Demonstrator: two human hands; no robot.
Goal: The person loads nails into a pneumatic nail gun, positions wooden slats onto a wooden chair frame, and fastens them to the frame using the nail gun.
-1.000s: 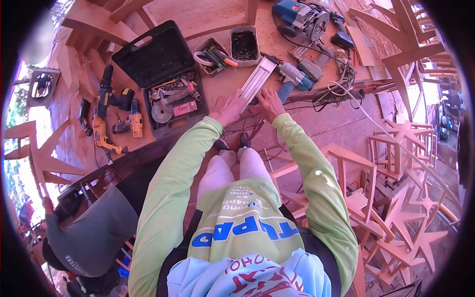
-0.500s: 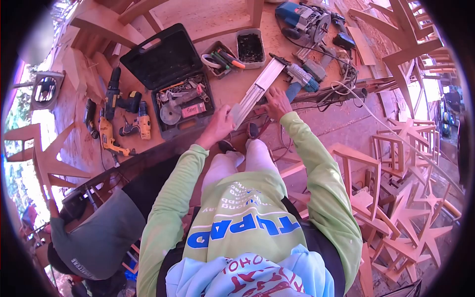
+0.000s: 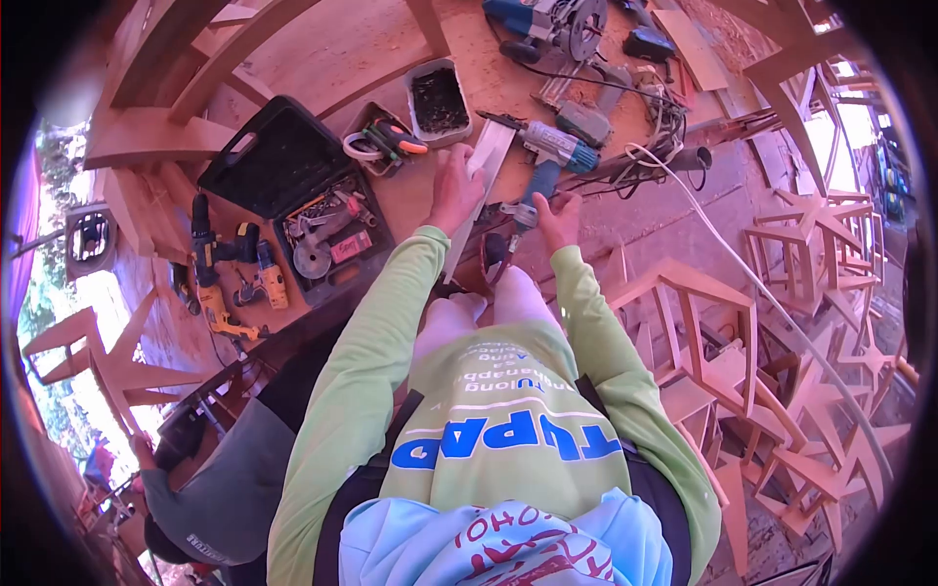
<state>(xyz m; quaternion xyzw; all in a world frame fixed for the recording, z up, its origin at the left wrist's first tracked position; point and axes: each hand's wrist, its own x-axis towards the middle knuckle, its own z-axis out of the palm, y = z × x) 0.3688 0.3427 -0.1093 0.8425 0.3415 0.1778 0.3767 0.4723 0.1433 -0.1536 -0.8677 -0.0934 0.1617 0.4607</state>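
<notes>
A nail gun (image 3: 557,146) with a teal and silver body lies on its side at the workbench's near edge. Its long silver magazine (image 3: 491,154) slants down toward my legs. My left hand (image 3: 455,188) is closed around the magazine's upper side, fingers bent over it. At the end of the nail gun's handle, beside the metal air fitting (image 3: 520,215), my right hand (image 3: 559,217) is closed with thumb and fingertips against it. The exact grip of those fingertips is partly hidden.
On the workbench (image 3: 405,198) are an open black tool case (image 3: 262,161), a tub of dark small pieces (image 3: 439,102), yellow drills (image 3: 264,278) and a blue circular saw (image 3: 547,29). Wooden chair frames (image 3: 713,322) crowd the right. Another person (image 3: 230,488) bends at lower left.
My left hand has moved up along the magazine toward its far end. My right hand has shifted from the magazine's side to the handle's end. The view has shifted.
</notes>
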